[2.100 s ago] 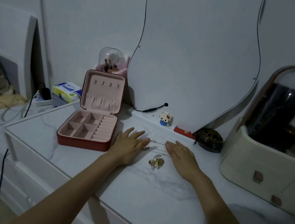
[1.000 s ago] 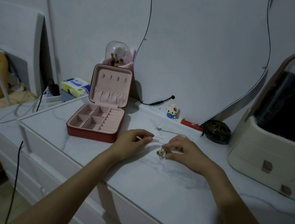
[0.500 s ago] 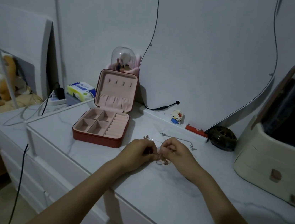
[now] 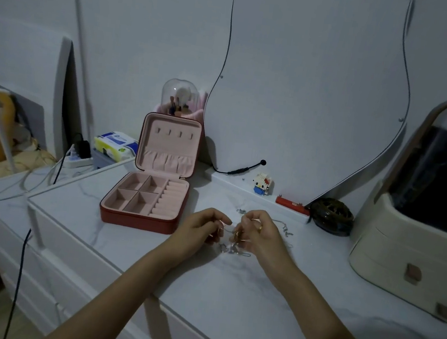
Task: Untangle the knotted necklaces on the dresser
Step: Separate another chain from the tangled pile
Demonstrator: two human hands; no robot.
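Glossy marble-look dresser top [image 4: 229,296]; thin metal necklaces [image 4: 231,247].

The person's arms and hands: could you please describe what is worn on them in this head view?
Both forearms are bare, with no sleeves showing up to the frame's lower edge. The right hand wears a plain gold-coloured ring on one finger. The left hand shows no ring, and neither wrist carries a watch or bracelet. No gloves are worn.

Open jewelry box [image 4: 145,202], toy figure [image 4: 262,184], mirror [image 4: 312,81].
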